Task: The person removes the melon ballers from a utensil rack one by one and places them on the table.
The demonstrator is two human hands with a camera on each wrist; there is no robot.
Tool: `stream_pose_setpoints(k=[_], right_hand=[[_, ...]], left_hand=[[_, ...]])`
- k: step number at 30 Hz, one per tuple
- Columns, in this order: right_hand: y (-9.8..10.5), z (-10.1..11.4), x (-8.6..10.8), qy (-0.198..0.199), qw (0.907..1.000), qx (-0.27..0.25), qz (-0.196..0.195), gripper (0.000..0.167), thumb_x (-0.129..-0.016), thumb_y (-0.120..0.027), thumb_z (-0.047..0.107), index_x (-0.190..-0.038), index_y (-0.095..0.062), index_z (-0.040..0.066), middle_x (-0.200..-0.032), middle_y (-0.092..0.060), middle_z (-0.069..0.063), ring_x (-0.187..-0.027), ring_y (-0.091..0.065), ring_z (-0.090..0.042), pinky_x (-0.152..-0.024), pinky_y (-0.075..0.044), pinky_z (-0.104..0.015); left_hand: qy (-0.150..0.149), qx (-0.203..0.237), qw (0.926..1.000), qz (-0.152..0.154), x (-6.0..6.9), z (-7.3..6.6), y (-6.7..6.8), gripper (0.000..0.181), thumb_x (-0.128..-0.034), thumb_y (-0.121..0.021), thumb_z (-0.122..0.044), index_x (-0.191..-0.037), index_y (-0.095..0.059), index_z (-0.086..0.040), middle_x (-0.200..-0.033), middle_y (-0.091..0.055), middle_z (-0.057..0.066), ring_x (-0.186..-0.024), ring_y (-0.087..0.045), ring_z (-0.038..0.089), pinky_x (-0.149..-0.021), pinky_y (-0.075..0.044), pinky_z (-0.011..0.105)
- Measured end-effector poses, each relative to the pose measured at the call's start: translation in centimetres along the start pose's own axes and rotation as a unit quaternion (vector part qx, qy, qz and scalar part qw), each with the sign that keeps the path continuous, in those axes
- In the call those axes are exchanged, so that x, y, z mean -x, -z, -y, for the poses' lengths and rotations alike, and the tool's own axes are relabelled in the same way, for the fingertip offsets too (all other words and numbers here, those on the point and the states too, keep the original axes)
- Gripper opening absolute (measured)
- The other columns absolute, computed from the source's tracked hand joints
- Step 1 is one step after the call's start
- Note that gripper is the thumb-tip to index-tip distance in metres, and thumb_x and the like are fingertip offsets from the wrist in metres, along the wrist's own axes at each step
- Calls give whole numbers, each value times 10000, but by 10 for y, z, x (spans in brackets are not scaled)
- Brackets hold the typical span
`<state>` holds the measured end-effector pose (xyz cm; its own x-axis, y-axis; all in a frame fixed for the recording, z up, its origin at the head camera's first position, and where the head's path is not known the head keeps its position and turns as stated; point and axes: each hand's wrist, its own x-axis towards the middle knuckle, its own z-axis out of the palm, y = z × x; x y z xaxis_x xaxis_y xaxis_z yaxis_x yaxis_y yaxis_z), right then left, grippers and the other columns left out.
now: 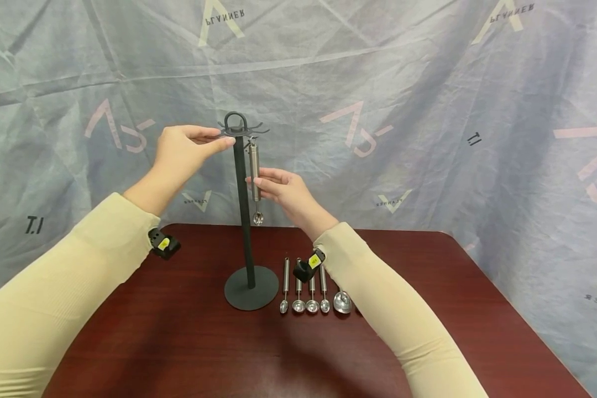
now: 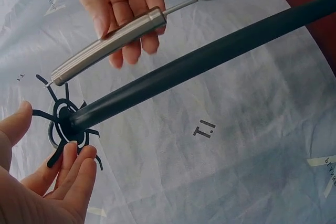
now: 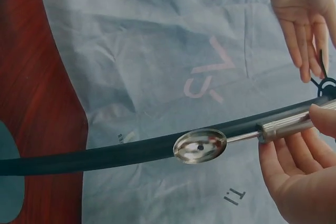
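A black utensil stand rises from a round base, with curved hooks around its top. In the head view, my left hand is at the hooks, holding the crown between thumb and fingers; the left wrist view shows its thumb at one hook and fingertips across from it. My right hand pinches the steel handle of a melon baller just right of the pole. The melon baller's top end is at a hook and its oval bowl, with a small hole, points down. Whether its loop is over the hook, I cannot tell.
Several steel scoops lie in a row on the dark red table, right of the stand's base. My right forearm hides some of them. A grey printed cloth hangs behind the table.
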<state>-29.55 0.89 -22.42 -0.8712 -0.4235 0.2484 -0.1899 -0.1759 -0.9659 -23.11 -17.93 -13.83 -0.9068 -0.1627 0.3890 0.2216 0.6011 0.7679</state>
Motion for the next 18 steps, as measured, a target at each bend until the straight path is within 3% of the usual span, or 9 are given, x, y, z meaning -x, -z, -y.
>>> stream_pose_setpoints(k=[4, 9, 18], right_hand=[[-2, 1, 3, 98, 9995, 97, -273, 332, -944, -628, 77, -1270, -612, 14, -1249, -642, -195, -1135, -638, -251, -965, -514, -338], [-2, 4, 6, 200, 9983, 253, -479, 321, -927, -651, 72, -1240, -628, 1, -1177, -673, -167, -908, -664, -102, -898, -544, -326], [0, 9, 11, 232, 9980, 230, -545, 317, -923, -655, 68, -1229, -630, -9, -1161, -680, -170, -878, -658, -85, -866, -553, -317]], left_hand=[[20, -6, 10000, 12, 0, -1, -1, 641, -772, -754, -551, -1272, -658, -162, -1289, -645, 84, -1311, -491, 217, -1061, -413, 432], [86, -29, 10000, -8, -1, 0, -1, 654, -760, -753, -571, -1269, -660, -170, -1279, -651, 72, -1311, -491, 199, -1057, -414, 423], [54, -42, 9999, -110, 1, 2, -2, 637, -764, -746, -579, -1245, -676, -168, -1231, -678, 75, -1285, -507, 199, -1030, -421, 421]])
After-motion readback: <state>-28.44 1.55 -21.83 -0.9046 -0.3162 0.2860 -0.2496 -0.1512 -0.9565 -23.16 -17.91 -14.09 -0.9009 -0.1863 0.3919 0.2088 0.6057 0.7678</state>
